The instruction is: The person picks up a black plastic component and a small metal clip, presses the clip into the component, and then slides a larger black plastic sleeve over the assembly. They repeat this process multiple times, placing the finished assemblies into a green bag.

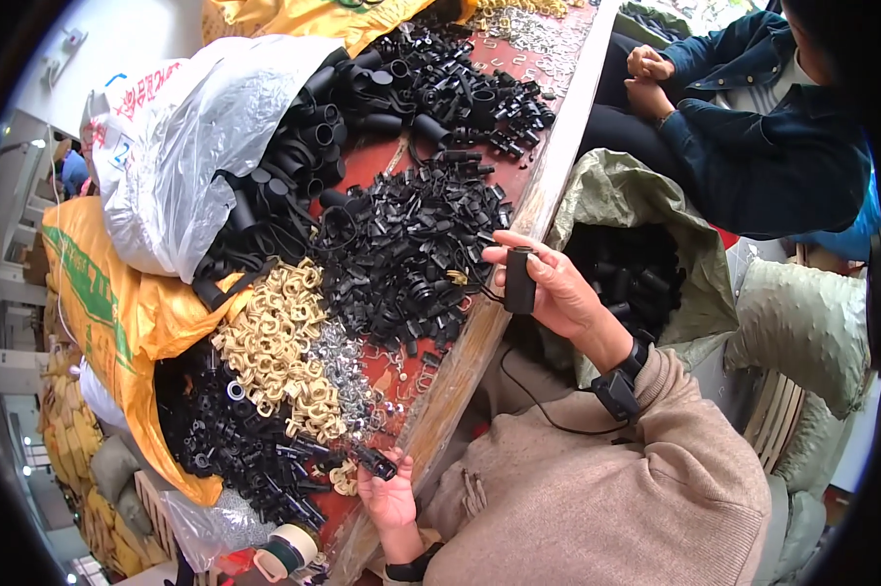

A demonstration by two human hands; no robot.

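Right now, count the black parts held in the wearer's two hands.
2 visible: a black cylinder in the right hand, and a black piece in the left hand. Smaller ones may be hidden within either grip.

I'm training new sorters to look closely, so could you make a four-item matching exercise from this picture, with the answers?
Column one
1. Right hand
2. Cream ring-shaped pieces
3. Olive sack
4. Translucent bag

Column two
A. Open, with black parts inside
B. Bears red markings
C. Heaped beside small silver pieces
D. Holding a black cylinder

Right pairs: 1-D, 2-C, 3-A, 4-B
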